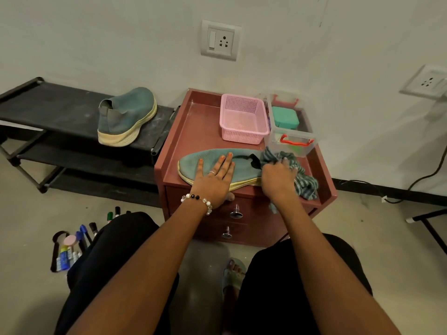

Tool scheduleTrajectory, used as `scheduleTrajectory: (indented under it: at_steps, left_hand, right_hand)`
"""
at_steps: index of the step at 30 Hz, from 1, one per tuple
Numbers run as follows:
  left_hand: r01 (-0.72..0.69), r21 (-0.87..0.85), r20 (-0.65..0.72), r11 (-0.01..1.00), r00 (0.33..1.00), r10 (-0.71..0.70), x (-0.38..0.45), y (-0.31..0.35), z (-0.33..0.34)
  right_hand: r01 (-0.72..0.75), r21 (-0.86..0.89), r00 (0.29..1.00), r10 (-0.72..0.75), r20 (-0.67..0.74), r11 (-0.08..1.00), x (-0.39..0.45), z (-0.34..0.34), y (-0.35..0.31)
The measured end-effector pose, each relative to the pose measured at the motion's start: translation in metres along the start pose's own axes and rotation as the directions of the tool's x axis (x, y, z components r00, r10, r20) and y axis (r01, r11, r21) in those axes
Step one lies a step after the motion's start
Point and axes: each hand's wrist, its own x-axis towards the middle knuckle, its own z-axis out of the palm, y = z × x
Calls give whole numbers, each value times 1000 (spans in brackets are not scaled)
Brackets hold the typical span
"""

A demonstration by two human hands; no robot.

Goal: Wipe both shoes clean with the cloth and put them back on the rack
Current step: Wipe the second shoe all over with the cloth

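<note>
Head view, left hand [212, 182] flat on shoe [205, 163], right hand [278, 180] bunching cloth [304, 184], heel hidden

I can read no text, brand, number or sign anywhere from my feed (the small tubes and markers [66, 258] lying on the floor carry printed patches, but these are too small and blurred to make out a single letter).

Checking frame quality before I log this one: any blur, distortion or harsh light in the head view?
Head view: light is soft and even, with no glare; wide-angle bending curves the shoe rack and wall sockets near the edges; the shoe under the left hand is sharp, while the cloth in the right hand looks slightly smeared.
</note>
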Motion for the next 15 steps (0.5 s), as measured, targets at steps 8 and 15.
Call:
scheduleTrajectory:
  at_steps: [8,15]
  left_hand:
    - [12,17,-26,1000,1000,-12,-1,2,2]
    - [-15,28,-10,1000,1000,15,0,0,1]
  right_hand:
    - [190,-125,982,-186,41,974,0,-22,-11]
    - [217,457,973,-153,-171,862,-4,-9,14]
